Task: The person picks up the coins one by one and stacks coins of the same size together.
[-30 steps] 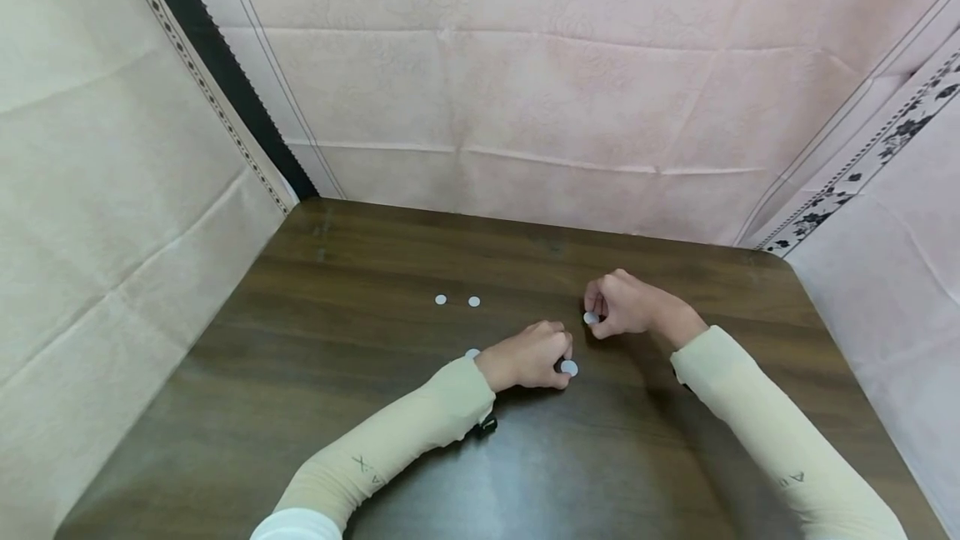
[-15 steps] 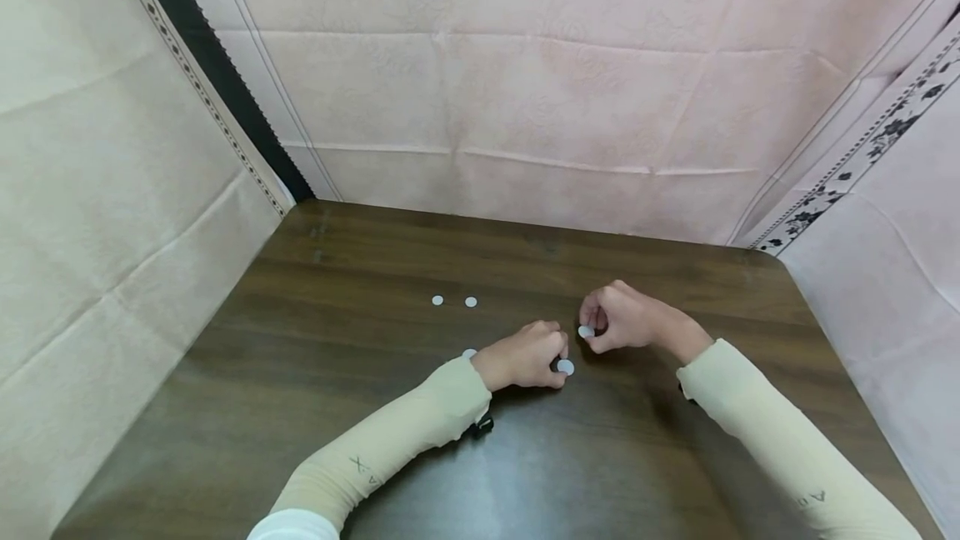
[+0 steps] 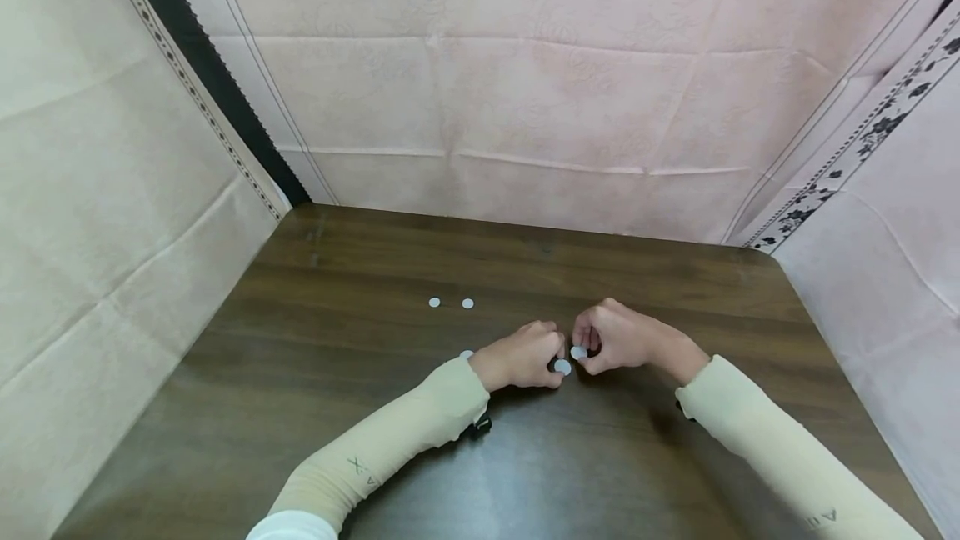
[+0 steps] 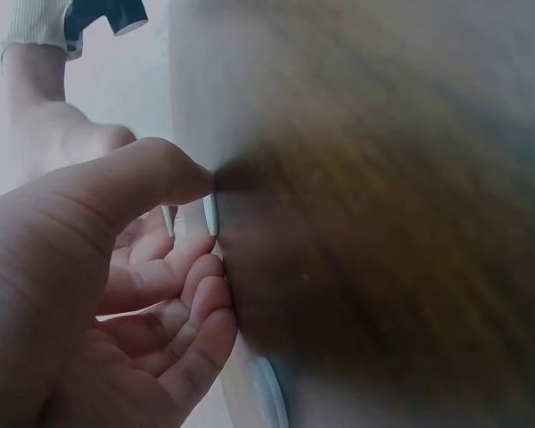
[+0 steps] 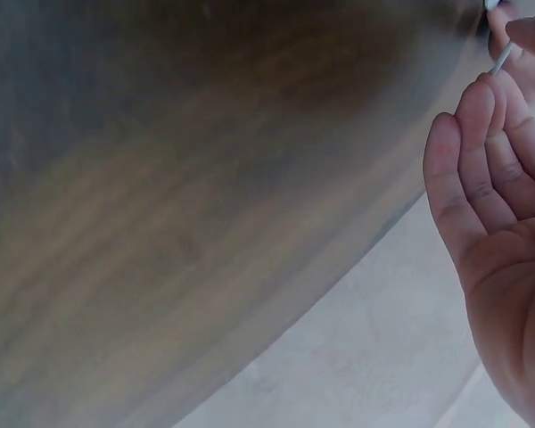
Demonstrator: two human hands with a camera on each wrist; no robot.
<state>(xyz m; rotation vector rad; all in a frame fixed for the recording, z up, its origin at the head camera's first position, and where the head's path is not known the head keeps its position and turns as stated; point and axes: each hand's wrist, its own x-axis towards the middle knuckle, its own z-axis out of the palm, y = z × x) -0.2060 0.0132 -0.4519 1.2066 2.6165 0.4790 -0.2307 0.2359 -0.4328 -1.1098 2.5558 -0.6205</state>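
Note:
Near the middle of the table, my left hand [image 3: 523,357] pinches a small white disc [image 3: 562,367] between thumb and fingertips. Seen from the left wrist, that disc [image 4: 211,214] stands edge-on, right at the wood surface. Just to its right, my right hand [image 3: 626,336] pinches a second white disc [image 3: 579,352], its flat face showing in the head view. The right wrist view shows this disc [image 5: 501,59] as a thin edge between thumb and forefinger. The two discs are close together, with the fingertips of both hands almost meeting.
Two more white discs, one on the left [image 3: 434,302] and one beside it [image 3: 468,303], lie farther back on the dark wooden table [image 3: 360,273]. Another disc [image 3: 467,354] is partly hidden by the left wrist. Pale cloth [image 3: 480,98] hangs behind the table and along both sides.
My right hand has come toward me and slightly left with its disc, ending close beside the left hand's disc. The left hand has stayed nearly still; the view has shifted slightly.

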